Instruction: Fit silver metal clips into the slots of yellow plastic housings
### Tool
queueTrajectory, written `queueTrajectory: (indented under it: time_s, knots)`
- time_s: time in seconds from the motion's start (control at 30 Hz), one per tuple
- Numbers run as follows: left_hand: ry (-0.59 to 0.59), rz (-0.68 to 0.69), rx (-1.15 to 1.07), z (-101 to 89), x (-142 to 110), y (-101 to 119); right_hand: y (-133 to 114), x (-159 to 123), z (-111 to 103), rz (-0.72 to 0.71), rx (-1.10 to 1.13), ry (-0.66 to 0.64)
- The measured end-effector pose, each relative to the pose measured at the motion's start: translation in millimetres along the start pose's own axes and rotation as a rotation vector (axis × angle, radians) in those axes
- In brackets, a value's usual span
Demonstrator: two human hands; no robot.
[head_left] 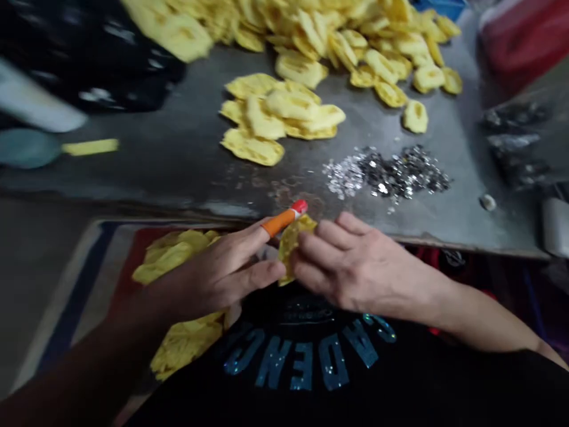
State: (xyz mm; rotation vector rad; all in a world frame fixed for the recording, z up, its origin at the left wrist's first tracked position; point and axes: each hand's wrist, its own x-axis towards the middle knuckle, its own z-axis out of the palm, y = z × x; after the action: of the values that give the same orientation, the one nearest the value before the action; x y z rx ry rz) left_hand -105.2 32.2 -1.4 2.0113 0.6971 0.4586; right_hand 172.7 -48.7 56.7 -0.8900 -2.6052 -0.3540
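At the front edge of the table, both hands are at a small yellow padded fabric piece (290, 249). My left hand (231, 261) has its thumb against the left side of the piece and its index finger stretched along the upper edge. That finger wears an orange wrap (279, 223) with a red tip. My right hand (351, 261) is closed on the right side of the piece, fingers curled; its fingertips are hidden. Just beyond my hands lies a pile of small shiny metal bits (400, 172). Left of it sits a small heap of yellow pieces (284, 112).
A large heap of yellow pieces (320, 29) covers the back of the grey table (169, 160). Black cloth (89, 53) lies back left, near a yellow strip (91, 147). A red object (524, 41) stands back right. More yellow pieces (186, 344) lie below the table edge.
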Motion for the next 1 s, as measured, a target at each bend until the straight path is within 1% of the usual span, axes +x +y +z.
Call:
queueTrajectory:
  time_s: [0.07,0.1,0.13,0.17,0.23,0.3,0.33,0.37,0.4,0.43,0.47,0.5,0.53,0.57,0.63,0.73,0.83,0.93,1.0]
  knots:
    - [-0.257,0.003,-0.086,11.3,21,-4,-15,-15,-2,0.052,0.08,0.024]
    - [-0.366,0.001,-0.17,18.9,29,-6,-19,-24,-1,0.088,0.121,0.02]
    - [-0.442,-0.005,-0.259,26.9,36,-7,-21,-33,1,0.126,0.165,0.013]
    - [-0.499,-0.019,-0.336,34.6,41,-7,-23,-44,3,0.168,0.219,0.008]
    - [-0.541,-0.078,-0.436,47.7,51,-3,-22,-65,7,0.252,0.389,0.041]
    - [-0.574,-0.19,-0.534,57.2,58,5,-15,-87,11,0.328,0.599,0.142]
    - [-0.589,-0.273,-0.6,60.7,60,10,-9,-99,14,0.389,0.664,0.2]
    - [-0.578,-0.362,-0.674,63.4,62,15,-1,-111,17,0.477,0.666,0.249]
    - [-0.536,-0.452,-0.75,65.6,62,19,7,-122,21,0.598,0.605,0.28]
    - [-0.476,-0.539,-0.82,67.2,61,23,16,-133,26,0.745,0.478,0.284]
    - [-0.407,-0.611,-0.88,68.3,60,25,25,-143,32,0.868,0.33,0.247]
    - [-0.35,-0.657,-0.933,69.2,57,26,33,-151,39,0.96,0.207,0.183]
    - [-0.317,-0.676,-0.982,70.1,55,26,40,-157,46,1.012,0.111,0.124]
    - [-0.309,-0.673,-1.035,71.1,53,25,45,-161,53,1.035,0.05,0.069]
    - [-0.306,-0.639,-1.129,74.5,50,22,53,-164,63,1.043,0.0,0.014]
    - [-0.232,-0.605,-1.205,82.4,49,23,53,-160,66,1.036,0.009,0.016]
    - [-0.174,-0.594,-1.27,88.1,54,30,44,-146,52,0.951,0.164,0.1]
    - [-0.163,-0.576,-1.395,87.5,58,33,31,-126,34,0.809,0.391,0.226]
    - [-0.157,-0.552,-1.496,86.0,59,30,23,-113,26,0.735,0.504,0.298]
